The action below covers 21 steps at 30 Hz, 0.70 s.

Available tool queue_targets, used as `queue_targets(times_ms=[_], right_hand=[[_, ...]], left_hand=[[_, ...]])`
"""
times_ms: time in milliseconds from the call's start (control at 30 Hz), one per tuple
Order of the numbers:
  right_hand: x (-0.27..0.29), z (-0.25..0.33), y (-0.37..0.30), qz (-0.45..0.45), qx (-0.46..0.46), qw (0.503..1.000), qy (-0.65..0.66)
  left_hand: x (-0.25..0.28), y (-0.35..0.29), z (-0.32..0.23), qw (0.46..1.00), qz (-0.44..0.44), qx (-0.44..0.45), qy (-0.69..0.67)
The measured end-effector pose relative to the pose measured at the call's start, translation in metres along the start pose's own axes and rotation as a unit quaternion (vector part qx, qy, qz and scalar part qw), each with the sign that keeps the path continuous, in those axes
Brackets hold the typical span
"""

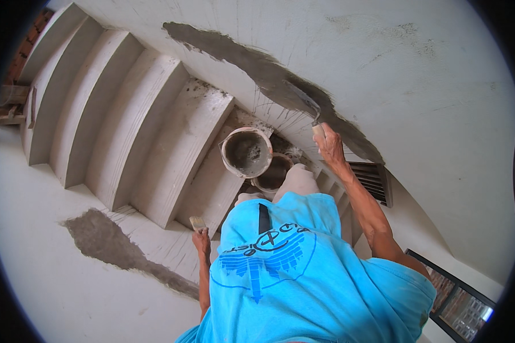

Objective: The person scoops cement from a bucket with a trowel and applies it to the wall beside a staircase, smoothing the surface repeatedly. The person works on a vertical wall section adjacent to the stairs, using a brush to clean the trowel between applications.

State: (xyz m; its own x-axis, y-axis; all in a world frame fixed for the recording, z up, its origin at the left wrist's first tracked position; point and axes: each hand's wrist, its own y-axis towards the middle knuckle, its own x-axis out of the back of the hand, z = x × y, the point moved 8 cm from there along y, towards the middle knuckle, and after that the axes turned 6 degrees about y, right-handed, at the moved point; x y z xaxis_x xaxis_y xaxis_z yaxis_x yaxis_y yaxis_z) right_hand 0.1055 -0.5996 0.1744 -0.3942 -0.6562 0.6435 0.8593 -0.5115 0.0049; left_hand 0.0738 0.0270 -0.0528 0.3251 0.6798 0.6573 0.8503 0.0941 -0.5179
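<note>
Two hands, one tool each. Right hand (pixel 331 147): fingers (pixel 326 137) curled tight round pale handle of trowel (pixel 317 129). Metal blade sticks out past fingertips, up and left, over dark wet patch (pixel 243 57) on white wall (pixel 418 103). Left hand (pixel 201 241): fingers wrapped round small brush (pixel 197 223), pale end poking up just past fingers, near edge of steps (pixel 154 114). Bucket (pixel 226 159) of grey mush (pixel 247 151) sits between hands, apart from both. Second bucket (pixel 292 162), partly hidden, just beside first. Steps curve up to left.
</note>
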Motion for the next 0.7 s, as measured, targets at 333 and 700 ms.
queue_targets(times_ms=[333,700], right_hand=[[-0.056,-0.023,-0.055,0.125,-0.048,0.991,-0.028],[-0.043,-0.052,-0.047,0.039,-0.154,0.985,0.069]], left_hand=[[0.001,0.004,0.003,0.998,-0.01,0.024,-0.053],[-0.019,-0.043,0.05,0.997,-0.006,0.047,-0.06]])
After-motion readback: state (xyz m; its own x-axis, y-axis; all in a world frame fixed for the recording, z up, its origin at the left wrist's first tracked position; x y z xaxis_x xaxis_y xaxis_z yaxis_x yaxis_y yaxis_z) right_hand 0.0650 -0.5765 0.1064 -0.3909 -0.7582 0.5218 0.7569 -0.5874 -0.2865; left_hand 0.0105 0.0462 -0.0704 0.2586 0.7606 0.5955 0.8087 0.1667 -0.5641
